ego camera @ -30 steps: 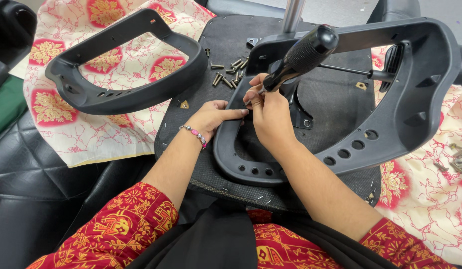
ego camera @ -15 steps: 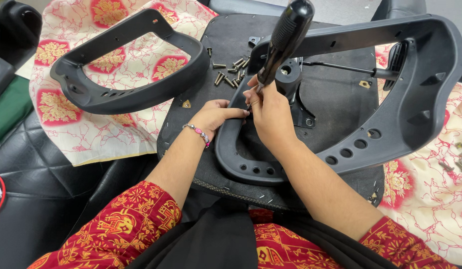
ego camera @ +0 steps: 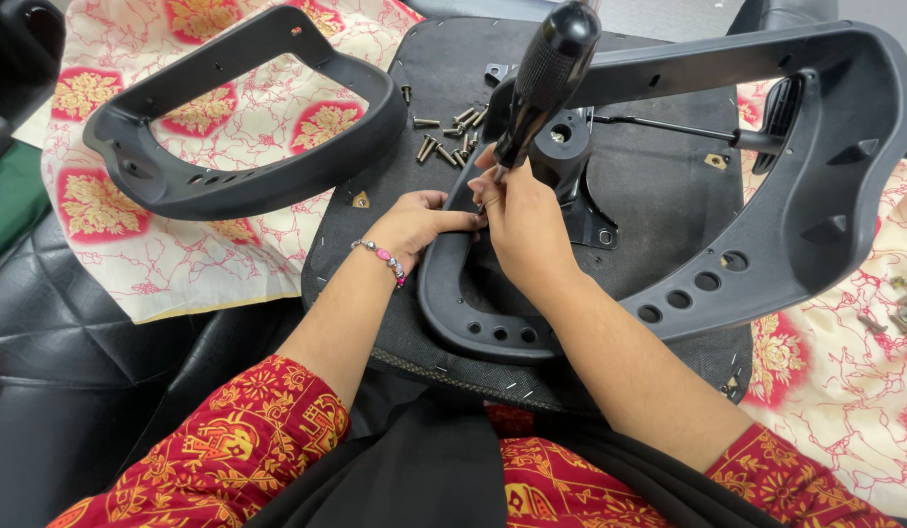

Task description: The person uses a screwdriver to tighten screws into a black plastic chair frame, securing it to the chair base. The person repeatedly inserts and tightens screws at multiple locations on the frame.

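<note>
An upturned office chair seat (ego camera: 629, 186) lies before me, its black fabric underside facing up. A black plastic armrest frame (ego camera: 766, 244) rests on it. My right hand (ego camera: 520, 220) grips the lower end of a black-handled screwdriver (ego camera: 543, 83), which stands nearly upright over the frame's inner edge. My left hand (ego camera: 416, 223) presses on the frame beside the screwdriver tip, fingers touching my right hand. A bead bracelet (ego camera: 380, 256) circles my left wrist. Whatever is under the tip stays hidden by my hands.
A second black armrest frame (ego camera: 229, 127) lies at the left on a red-and-cream patterned cloth (ego camera: 160, 264). Several loose screws (ego camera: 446, 137) sit on the seat underside. A metal mechanism and lever rod (ego camera: 659, 125) are mounted at the seat's centre. Black quilted upholstery (ego camera: 72, 352) is at lower left.
The screwdriver has swung from a rightward lean to nearly upright. Both hands stay at the same spot on the frame's inner edge.
</note>
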